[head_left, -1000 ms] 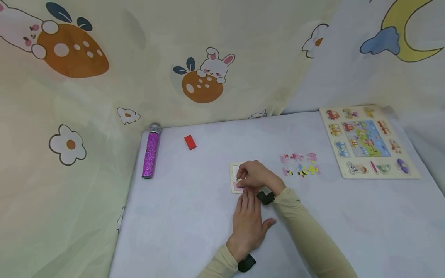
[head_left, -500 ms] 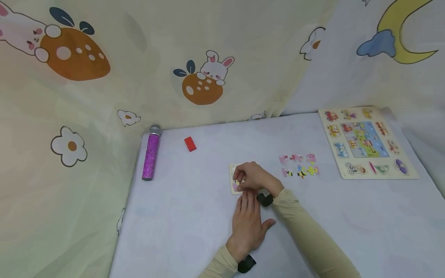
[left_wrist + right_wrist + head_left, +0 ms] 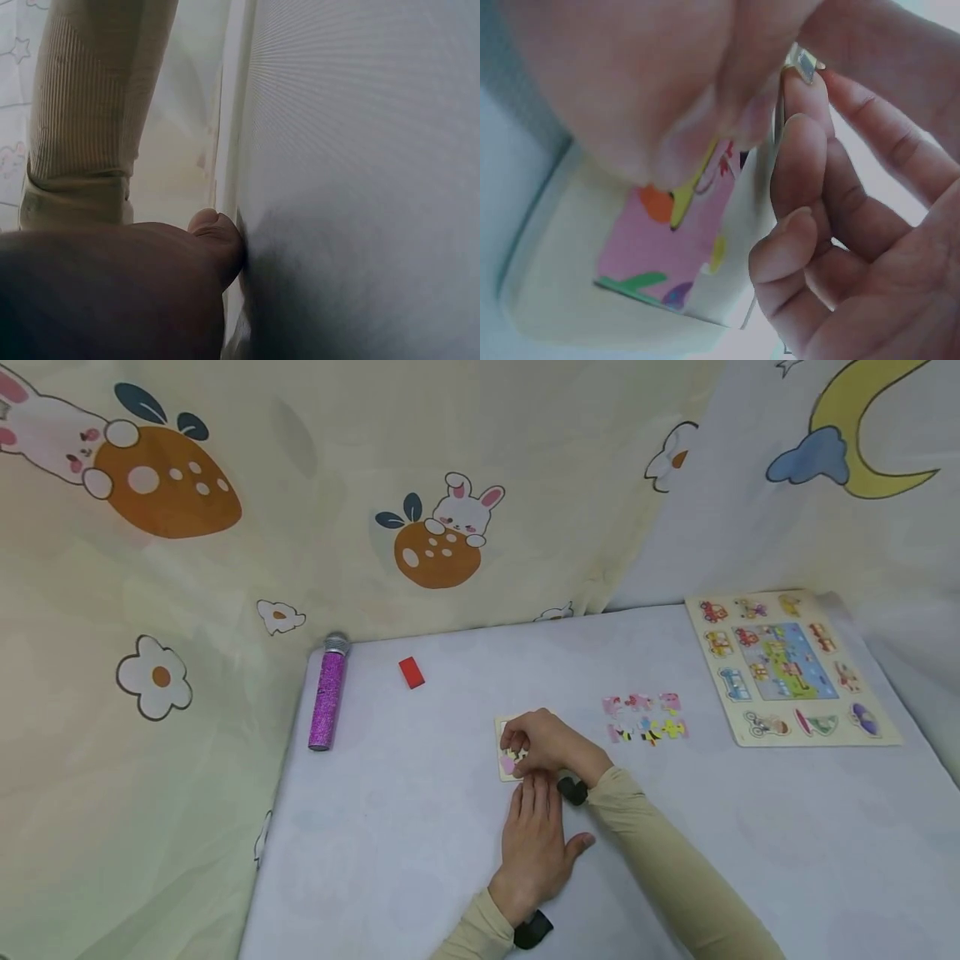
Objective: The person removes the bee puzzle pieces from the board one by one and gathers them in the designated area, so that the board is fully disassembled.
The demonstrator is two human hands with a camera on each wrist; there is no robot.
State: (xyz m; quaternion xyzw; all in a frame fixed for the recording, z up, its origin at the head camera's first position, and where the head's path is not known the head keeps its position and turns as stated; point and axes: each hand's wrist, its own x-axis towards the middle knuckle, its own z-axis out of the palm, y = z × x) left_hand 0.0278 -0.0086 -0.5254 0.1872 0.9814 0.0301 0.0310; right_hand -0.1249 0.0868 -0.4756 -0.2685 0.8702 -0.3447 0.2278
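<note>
Your right grip (image 3: 552, 740) pinches a small puzzle piece (image 3: 804, 64) over the cream tray (image 3: 562, 289); your left grip (image 3: 532, 846) lies flat, fingers reaching it. The piece looks thin, stiff and light, best held by its edges.

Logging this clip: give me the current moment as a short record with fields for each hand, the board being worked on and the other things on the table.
Left hand: palm down, fingers extended toward the small puzzle board
Right hand: over that board, appears to pinch a puzzle piece, mostly hidden
Board state: partly filled, pink picture section in place
Loose puzzle pieces: two rows, right of the small board
Table left: purple glittery microphone, red block beside it
Table right: large picture puzzle board
</note>
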